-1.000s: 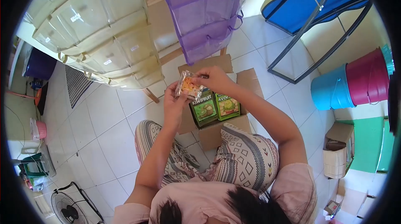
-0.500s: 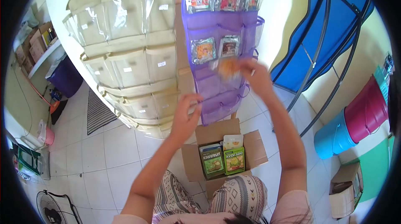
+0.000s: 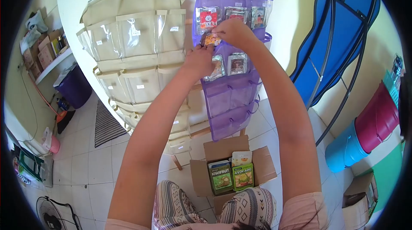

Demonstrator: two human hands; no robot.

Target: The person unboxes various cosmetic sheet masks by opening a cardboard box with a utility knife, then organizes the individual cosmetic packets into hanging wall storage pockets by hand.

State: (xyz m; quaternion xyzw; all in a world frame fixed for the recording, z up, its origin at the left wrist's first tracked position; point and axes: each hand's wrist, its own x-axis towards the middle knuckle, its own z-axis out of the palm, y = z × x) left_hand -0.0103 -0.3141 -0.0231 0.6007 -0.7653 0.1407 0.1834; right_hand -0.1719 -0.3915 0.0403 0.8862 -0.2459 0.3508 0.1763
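Observation:
A purple hanging organizer point(image 3: 227, 88) with clear pockets hangs in front of me. My right hand point(image 3: 237, 34) pinches a small orange-and-yellow packet point(image 3: 212, 39) at the mouth of a left-hand pocket. Just below it, my left hand point(image 3: 200, 62) has its fingers closed at that pocket's edge; its fingertips are partly hidden. A red packet point(image 3: 208, 19) shows in the pocket above. Lower down, a silvery packet point(image 3: 217, 67) sits partly behind my left hand, beside a dark brown packet point(image 3: 237, 64).
A beige pocket organizer point(image 3: 128, 65) hangs on the left. Between my knees stands an open cardboard box point(image 3: 199, 174) holding kiwifruit point(image 3: 221, 178) and avocado point(image 3: 243, 176) packs. A folded blue table point(image 3: 307, 37) and stacked buckets point(image 3: 345, 144) are at the right.
Both hands have risen to the organizer's upper left part, the right one carrying the orange packet leftward. My left hand, open before, has closed at the pocket. My view has tilted upward.

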